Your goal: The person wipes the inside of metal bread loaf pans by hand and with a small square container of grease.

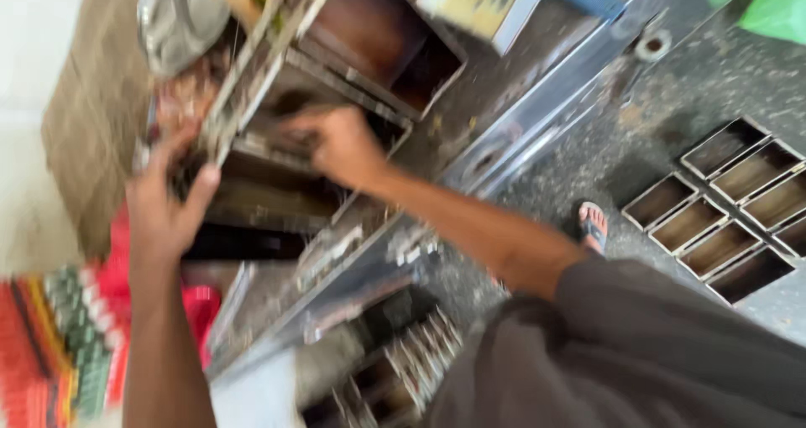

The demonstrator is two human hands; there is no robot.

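Note:
The picture is blurred by motion. My left hand [168,201] grips the near edge of a set of joined rectangular metal baking tins [277,168] that lies on a steel worktable [537,101]. My right hand [340,147] reaches into the middle of the same tin set, fingers curled on a divider or something inside; the blur hides exactly what. A deeper brown tin [378,38] sits just beyond the hands.
Another rack of joined tins [726,210] lies on the dark floor at right, more tins [395,369] under the table. A round metal lid [180,17] is at top left, a red patterned cloth [59,352] at lower left. My sandalled foot [594,224] shows on the floor.

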